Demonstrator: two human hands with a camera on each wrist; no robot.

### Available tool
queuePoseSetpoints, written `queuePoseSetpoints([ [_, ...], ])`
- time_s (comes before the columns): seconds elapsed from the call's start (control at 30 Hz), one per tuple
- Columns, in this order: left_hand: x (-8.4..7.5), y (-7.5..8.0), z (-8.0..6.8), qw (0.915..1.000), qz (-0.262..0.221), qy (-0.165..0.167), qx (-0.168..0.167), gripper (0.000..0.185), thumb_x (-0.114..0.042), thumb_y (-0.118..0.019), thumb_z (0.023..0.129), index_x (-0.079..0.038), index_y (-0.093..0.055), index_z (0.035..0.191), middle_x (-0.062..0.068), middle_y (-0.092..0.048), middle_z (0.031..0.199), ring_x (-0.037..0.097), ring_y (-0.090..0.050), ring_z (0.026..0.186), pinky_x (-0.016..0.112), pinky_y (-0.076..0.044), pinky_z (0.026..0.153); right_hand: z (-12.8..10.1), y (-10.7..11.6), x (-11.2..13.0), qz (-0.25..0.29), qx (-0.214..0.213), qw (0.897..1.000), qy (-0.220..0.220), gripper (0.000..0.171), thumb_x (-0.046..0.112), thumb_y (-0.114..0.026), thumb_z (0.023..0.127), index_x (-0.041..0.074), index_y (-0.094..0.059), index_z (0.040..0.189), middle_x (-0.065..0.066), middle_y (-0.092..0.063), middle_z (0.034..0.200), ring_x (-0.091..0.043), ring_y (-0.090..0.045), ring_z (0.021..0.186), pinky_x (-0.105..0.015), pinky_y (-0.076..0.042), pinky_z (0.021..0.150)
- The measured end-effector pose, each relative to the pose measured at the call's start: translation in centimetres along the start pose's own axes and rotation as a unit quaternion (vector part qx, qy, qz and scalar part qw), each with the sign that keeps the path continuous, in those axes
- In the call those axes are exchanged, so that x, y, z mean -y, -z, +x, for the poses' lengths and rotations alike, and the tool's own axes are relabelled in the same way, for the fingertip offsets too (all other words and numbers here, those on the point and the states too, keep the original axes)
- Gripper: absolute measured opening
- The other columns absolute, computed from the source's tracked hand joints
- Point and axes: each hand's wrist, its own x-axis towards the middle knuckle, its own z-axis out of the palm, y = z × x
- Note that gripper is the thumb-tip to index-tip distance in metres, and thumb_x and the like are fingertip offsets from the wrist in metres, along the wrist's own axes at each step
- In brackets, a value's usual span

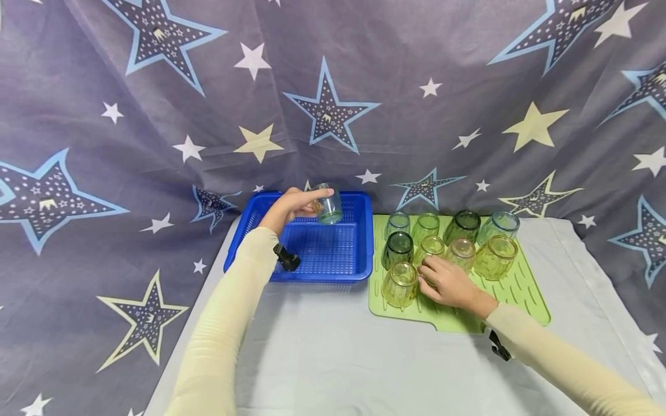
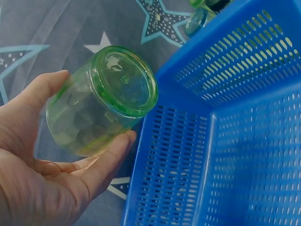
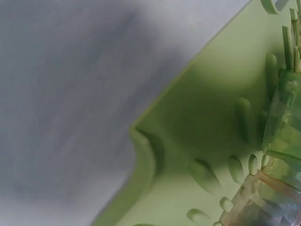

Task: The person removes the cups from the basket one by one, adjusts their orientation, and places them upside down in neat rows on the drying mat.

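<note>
My left hand (image 1: 296, 205) holds a clear drinking glass with a green base (image 1: 330, 209) above the blue basket (image 1: 367, 254). In the left wrist view, the thumb and fingers of that hand (image 2: 61, 174) span the sides of the glass (image 2: 89, 113), whose base faces the camera. My right hand (image 1: 450, 283) is at the front of the glasses on the green mat (image 1: 525, 300), its bent fingers right by a yellow-green glass (image 1: 430, 245). I cannot tell whether it grips that glass. The right wrist view does not show this hand.
Beside the right hand stand a yellow glass (image 1: 400, 286), a dark glass (image 1: 398, 249) and a pinkish glass (image 1: 461, 249). Several more line the back of the mat, including a blue glass (image 1: 499, 222). Starry cloth (image 1: 333, 115) hangs behind the white-covered table (image 1: 333, 352).
</note>
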Motion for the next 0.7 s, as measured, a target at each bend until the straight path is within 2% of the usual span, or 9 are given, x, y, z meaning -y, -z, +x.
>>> queuePoseSetpoints([
  [0.1, -0.2, -0.4, 0.1, 0.9999, -0.015, -0.004, 0.0, 0.112, -0.047, -0.081, 0.083, 0.0, -0.015, 0.161, 0.014, -0.031, 0.163, 0.03, -0.052, 0.139, 0.041, -0.05, 0.11, 0.0, 0.1, 0.1, 0.005, -0.001, 1.0, -0.008, 0.023, 0.023, -0.054, 0.091, 0.005, -0.068, 0.095, -0.007, -0.058, 0.089, -0.018, -0.054, 0.075, -0.034, -0.054, 0.062],
  [0.13, -0.3, -0.6, 0.1, 0.9998, -0.018, -0.005, -0.002, 0.111, -0.048, -0.082, 0.083, 0.0, -0.018, 0.16, 0.014, -0.048, 0.15, 0.027, -0.062, 0.126, 0.039, -0.052, 0.107, 0.0, 0.2, 0.1, 0.008, 0.0, 1.0, -0.012, 0.025, 0.023, -0.055, 0.09, 0.004, -0.068, 0.097, -0.008, -0.059, 0.09, -0.018, -0.054, 0.076, -0.034, -0.055, 0.063],
  [0.2, -0.5, -0.8, 0.2, 0.9997, -0.024, -0.006, -0.002, 0.116, -0.049, -0.082, 0.082, -0.002, -0.012, 0.162, 0.014, -0.051, 0.145, 0.024, -0.066, 0.117, 0.038, -0.054, 0.105, 0.0, 0.3, 0.2, 0.01, -0.006, 1.0, -0.018, 0.03, 0.025, -0.054, 0.09, 0.002, -0.069, 0.102, -0.009, -0.061, 0.093, -0.019, -0.056, 0.077, -0.034, -0.055, 0.062],
  [0.27, -0.7, -1.2, 0.3, 0.9996, -0.028, -0.008, -0.002, 0.116, -0.05, -0.083, 0.081, -0.004, -0.014, 0.162, 0.015, -0.056, 0.136, 0.023, -0.068, 0.108, 0.036, -0.056, 0.102, 0.2, 0.4, 0.3, 0.013, -0.018, 1.0, -0.02, 0.034, 0.027, -0.052, 0.092, 0.0, -0.07, 0.105, -0.011, -0.062, 0.096, -0.021, -0.058, 0.079, -0.035, -0.056, 0.063],
  [0.33, -1.0, -1.4, 0.2, 0.9997, -0.023, -0.009, 0.002, 0.122, -0.053, -0.083, 0.08, -0.008, -0.006, 0.164, 0.015, -0.053, 0.139, 0.021, -0.068, 0.109, 0.034, -0.057, 0.099, 0.6, 0.6, 0.3, 0.012, -0.043, 0.999, -0.015, 0.037, 0.028, -0.049, 0.094, -0.001, -0.07, 0.105, -0.012, -0.063, 0.096, -0.022, -0.059, 0.078, -0.036, -0.055, 0.06],
  [0.37, -1.2, -1.6, 0.1, 0.9997, -0.023, -0.011, 0.007, 0.125, -0.053, -0.082, 0.08, -0.009, 0.0, 0.164, 0.017, -0.04, 0.154, 0.024, -0.064, 0.121, 0.035, -0.057, 0.1, 0.9, 0.7, 0.3, 0.008, -0.061, 0.998, -0.01, 0.039, 0.029, -0.047, 0.096, -0.002, -0.07, 0.104, -0.013, -0.063, 0.095, -0.023, -0.06, 0.077, -0.036, -0.055, 0.059],
  [0.53, -2.1, -2.5, -0.6, 0.9991, -0.016, -0.02, 0.033, 0.133, -0.053, -0.081, 0.082, -0.012, 0.018, 0.162, 0.016, -0.021, 0.167, 0.03, -0.049, 0.142, 0.037, -0.054, 0.104, 3.3, 1.7, 0.1, -0.021, -0.136, 0.991, 0.008, 0.037, 0.027, -0.049, 0.097, -0.002, -0.07, 0.102, -0.016, -0.067, 0.094, -0.027, -0.063, 0.074, -0.038, -0.055, 0.054],
  [0.6, -2.4, -3.0, -0.8, 0.9989, -0.006, -0.022, 0.042, 0.13, -0.054, -0.08, 0.082, -0.009, 0.012, 0.163, 0.016, -0.024, 0.166, 0.029, -0.049, 0.142, 0.037, -0.054, 0.104, 4.5, 2.3, 0.0, -0.031, -0.153, 0.988, 0.012, 0.035, 0.026, -0.051, 0.096, -0.002, -0.07, 0.102, -0.018, -0.068, 0.094, -0.03, -0.065, 0.075, -0.04, -0.056, 0.056],
  [0.7, -2.9, -3.8, -0.9, 0.9983, 0.009, -0.022, 0.054, 0.121, -0.054, -0.08, 0.082, -0.005, -0.004, 0.163, 0.014, -0.031, 0.164, 0.027, -0.051, 0.141, 0.036, -0.055, 0.103, 6.5, 3.2, -0.1, -0.037, -0.166, 0.985, 0.018, 0.032, 0.023, -0.054, 0.094, -0.003, -0.07, 0.103, -0.02, -0.068, 0.096, -0.033, -0.066, 0.078, -0.043, -0.059, 0.06],
])
